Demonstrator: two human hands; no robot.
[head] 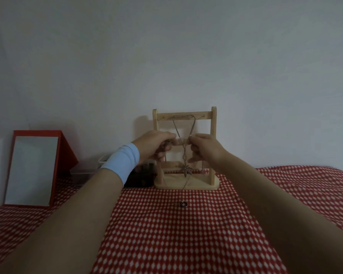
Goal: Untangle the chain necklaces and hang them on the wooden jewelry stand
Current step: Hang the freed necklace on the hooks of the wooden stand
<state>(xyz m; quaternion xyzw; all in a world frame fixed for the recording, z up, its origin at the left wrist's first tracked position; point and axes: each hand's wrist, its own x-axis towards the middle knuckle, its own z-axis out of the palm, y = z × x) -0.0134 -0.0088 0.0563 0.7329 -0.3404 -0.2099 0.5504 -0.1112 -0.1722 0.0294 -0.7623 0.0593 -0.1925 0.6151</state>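
Observation:
A wooden jewelry stand (213,147) rises from the red dotted tablecloth against the wall. From its top bar hangs a chain necklace (192,126) in a V, and a leaf-shaped pendant (186,169) dangles near the base. My left hand (153,145), with a light blue wristband, and my right hand (205,148) are raised in front of the stand. Both pinch the chain about halfway down. More chain trails from my fingers onto the stand's base.
A small metal ring (184,204) lies on the tablecloth (176,234) in front of the stand. A red box with a white panel (34,169) leans at the left. A dark object and a white container (103,159) sit behind my left wrist.

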